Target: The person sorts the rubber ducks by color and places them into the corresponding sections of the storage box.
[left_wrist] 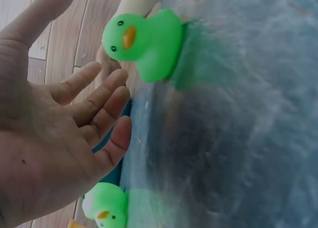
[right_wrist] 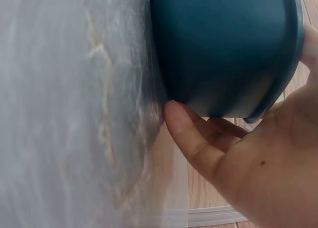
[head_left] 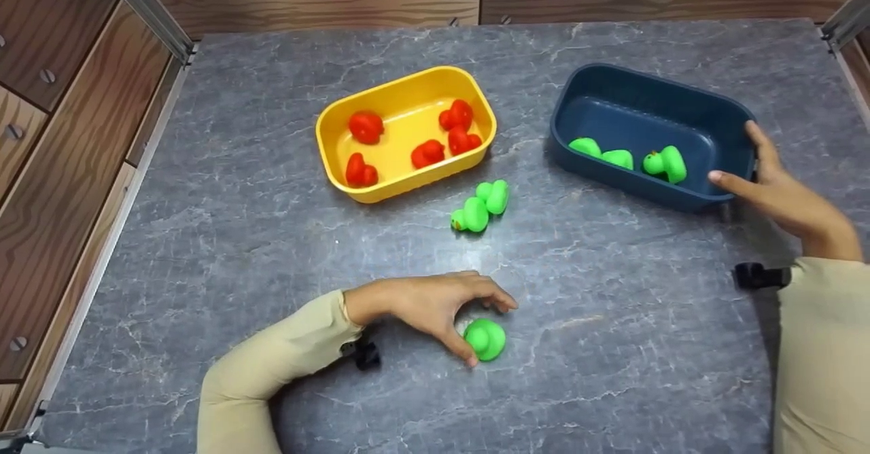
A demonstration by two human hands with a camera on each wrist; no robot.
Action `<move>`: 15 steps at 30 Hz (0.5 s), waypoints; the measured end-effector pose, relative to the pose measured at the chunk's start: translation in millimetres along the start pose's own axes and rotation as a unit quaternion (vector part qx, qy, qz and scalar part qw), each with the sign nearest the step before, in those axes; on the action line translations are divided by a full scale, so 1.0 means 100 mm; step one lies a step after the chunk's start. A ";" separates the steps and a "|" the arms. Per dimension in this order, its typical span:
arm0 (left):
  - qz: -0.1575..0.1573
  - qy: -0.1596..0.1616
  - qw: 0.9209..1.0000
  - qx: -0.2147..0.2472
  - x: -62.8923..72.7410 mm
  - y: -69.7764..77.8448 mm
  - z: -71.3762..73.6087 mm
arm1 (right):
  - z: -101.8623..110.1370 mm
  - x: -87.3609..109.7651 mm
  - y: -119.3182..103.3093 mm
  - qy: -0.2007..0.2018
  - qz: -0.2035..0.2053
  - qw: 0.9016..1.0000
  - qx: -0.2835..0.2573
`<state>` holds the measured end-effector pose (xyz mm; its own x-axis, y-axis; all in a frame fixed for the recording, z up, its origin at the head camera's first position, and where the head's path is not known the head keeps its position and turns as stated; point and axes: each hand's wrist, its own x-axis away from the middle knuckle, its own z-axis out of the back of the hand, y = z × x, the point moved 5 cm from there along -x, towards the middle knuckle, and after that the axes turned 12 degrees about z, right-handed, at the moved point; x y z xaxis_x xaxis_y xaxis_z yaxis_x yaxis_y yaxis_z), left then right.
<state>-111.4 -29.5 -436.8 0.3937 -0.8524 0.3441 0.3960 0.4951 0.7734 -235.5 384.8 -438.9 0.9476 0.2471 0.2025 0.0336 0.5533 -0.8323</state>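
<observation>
Your left hand [head_left: 429,304] is at the near part of the bench [head_left: 612,379], its fingers spread and relaxed around a lone green duck [head_left: 485,340], with the thumb right beside it; they are not closed on it, and whether the thumb touches it you cannot tell. The duck sits upright on the bench. Your right hand [head_left: 792,199] pinches the right end of the navy bin [head_left: 625,111], thumb over the rim and the other fingers against the outer wall. Inside that bin, three green toys [head_left: 666,164] lie along the near wall. Two more ducks [head_left: 476,215], also green, lie close together on the bench, just in front of the yellow bin [head_left: 408,148], which holds five red ducks [head_left: 428,153].
</observation>
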 end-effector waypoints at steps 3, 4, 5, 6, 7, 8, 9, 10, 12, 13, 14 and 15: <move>0.006 0.002 1.000 -0.023 0.00 -0.04 -0.02 | 0.00 0.00 0.01 0.001 0.002 1.000 -0.004; 0.009 0.001 1.000 -0.030 -0.01 -0.06 -0.03 | 0.00 0.00 0.01 0.000 0.003 1.000 -0.004; 0.011 0.000 0.999 -0.037 -0.01 -0.07 -0.04 | 0.00 -0.01 0.01 -0.001 0.003 1.000 -0.003; 0.014 -0.002 0.999 -0.044 -0.01 -0.07 -0.05 | -0.01 -0.01 0.01 -0.002 0.003 1.000 -0.003; 0.017 -0.004 0.998 -0.053 -0.02 -0.08 -0.06 | -0.01 -0.01 0.01 -0.003 0.003 1.000 -0.002; 0.020 -0.006 0.998 -0.060 -0.02 -0.09 -0.06 | -0.01 -0.01 0.01 -0.004 0.001 1.000 0.000; 0.024 -0.009 0.997 -0.068 -0.02 -0.09 -0.07 | -0.01 -0.01 0.01 -0.005 0.000 1.000 0.002; 0.027 -0.011 0.997 -0.077 -0.03 -0.09 -0.08 | -0.01 -0.02 0.01 -0.006 0.000 1.000 0.002; 0.033 -0.015 0.995 -0.090 -0.03 -0.09 -0.09 | -0.01 -0.02 0.01 -0.005 -0.001 1.000 0.002; 0.036 -0.016 0.995 -0.097 -0.04 -0.10 -0.10 | -0.01 -0.02 0.01 -0.005 -0.003 1.000 0.003; 0.039 -0.019 0.994 -0.102 -0.04 -0.10 -0.10 | -0.01 -0.02 0.01 -0.006 -0.005 1.000 0.004; 0.042 -0.021 0.993 -0.108 -0.04 -0.10 -0.11 | -0.01 -0.02 0.01 -0.006 -0.006 1.000 0.005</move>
<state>-107.9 -28.8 -452.0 0.3992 -0.8105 0.4286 0.5335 0.5855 0.6103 -237.1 383.9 -440.7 0.9431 0.2508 0.2181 0.0410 0.5635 -0.8251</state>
